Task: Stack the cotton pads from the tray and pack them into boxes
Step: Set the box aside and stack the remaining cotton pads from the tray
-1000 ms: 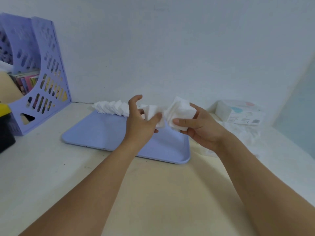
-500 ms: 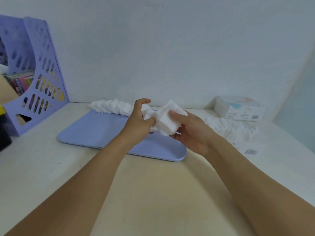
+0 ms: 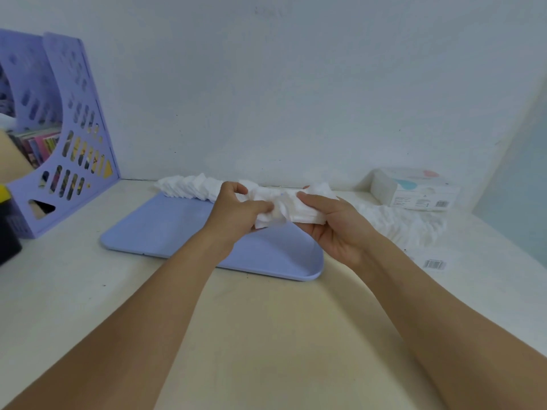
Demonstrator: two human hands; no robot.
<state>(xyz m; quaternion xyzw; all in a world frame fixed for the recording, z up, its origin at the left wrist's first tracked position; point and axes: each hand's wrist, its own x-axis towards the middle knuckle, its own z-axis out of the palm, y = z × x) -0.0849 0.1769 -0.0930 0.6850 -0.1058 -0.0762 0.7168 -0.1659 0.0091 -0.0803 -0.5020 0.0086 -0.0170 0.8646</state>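
A lilac tray [image 3: 165, 232] lies on the table with a row of white cotton pads [image 3: 189, 187] along its far edge. Above the tray's right half, my right hand [image 3: 334, 229] holds a stack of cotton pads [image 3: 302, 213] from below, thumb on top. My left hand [image 3: 236, 214] pinches the left end of that same stack, where a pad is crumpled. A white box [image 3: 414, 189] with pink and blue print stands at the back right by the wall.
A loose heap of white pads [image 3: 408, 223] lies right of the tray, before the box. A barcode label [image 3: 434, 264] lies on the table. A lilac perforated file rack [image 3: 59, 137] with books stands far left, a dark object [image 3: 7, 232] at the left edge.
My two hands have come together. The pad that my left hand held apart now meets the stack in my right hand, which has turned flatter and lower over the tray.
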